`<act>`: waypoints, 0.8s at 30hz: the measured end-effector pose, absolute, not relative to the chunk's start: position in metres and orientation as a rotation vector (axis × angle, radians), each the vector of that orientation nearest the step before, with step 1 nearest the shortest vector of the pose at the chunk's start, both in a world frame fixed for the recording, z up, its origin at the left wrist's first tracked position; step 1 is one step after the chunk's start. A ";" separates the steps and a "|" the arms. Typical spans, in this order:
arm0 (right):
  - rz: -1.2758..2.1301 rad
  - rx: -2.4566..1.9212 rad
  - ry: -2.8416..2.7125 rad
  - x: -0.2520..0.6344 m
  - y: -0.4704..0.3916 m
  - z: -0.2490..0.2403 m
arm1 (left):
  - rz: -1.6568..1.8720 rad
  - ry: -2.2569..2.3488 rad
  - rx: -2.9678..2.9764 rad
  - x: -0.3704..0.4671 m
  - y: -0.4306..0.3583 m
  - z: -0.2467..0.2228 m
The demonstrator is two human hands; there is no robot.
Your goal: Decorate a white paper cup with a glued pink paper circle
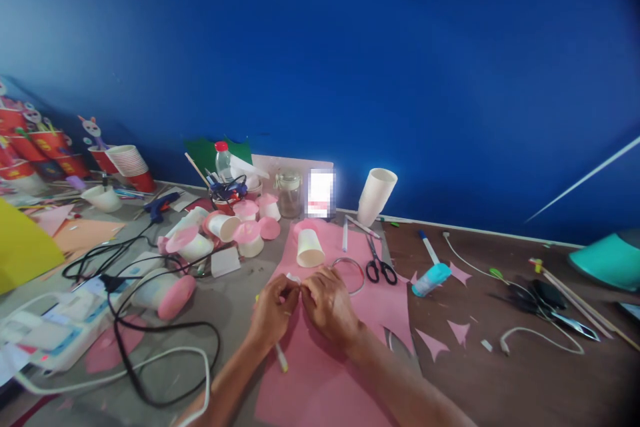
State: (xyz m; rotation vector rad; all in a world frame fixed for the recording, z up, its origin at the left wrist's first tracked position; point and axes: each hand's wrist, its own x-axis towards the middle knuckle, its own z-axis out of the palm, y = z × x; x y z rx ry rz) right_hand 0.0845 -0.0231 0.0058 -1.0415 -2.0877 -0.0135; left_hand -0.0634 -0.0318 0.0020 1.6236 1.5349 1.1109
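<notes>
My left hand and my right hand meet over a pink sheet, fingers pinched together. A small whitish piece shows at the fingertips of my left hand; its shape is too small to tell. What the fingers of my right hand hold, if anything, is hidden. Just beyond the hands a white paper cup lies tipped with its mouth toward me. To the right are a metal ring and black-handled scissors. A thin white stick lies below my left hand.
Pink-and-white cups, a glass jar and stacked white cups stand behind. Black cables and a power strip lie left. A glue bottle, pink scraps and pliers are right.
</notes>
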 end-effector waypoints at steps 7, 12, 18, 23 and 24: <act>0.039 -1.062 -2.112 0.085 -0.021 0.002 | 1.067 1.488 1.697 -0.063 -0.031 0.002; 0.225 -1.054 -2.041 0.086 -0.015 -0.001 | 1.055 1.460 1.596 -0.062 -0.030 0.002; 0.188 -1.069 -2.138 0.090 -0.015 0.006 | 1.041 1.483 1.588 -0.064 -0.029 -0.003; 0.139 -1.076 -2.157 0.088 -0.019 0.005 | 1.047 1.482 1.645 -0.062 -0.031 0.000; 0.160 -1.083 -2.142 0.088 -0.019 0.004 | 1.044 1.477 1.636 -0.062 -0.031 0.000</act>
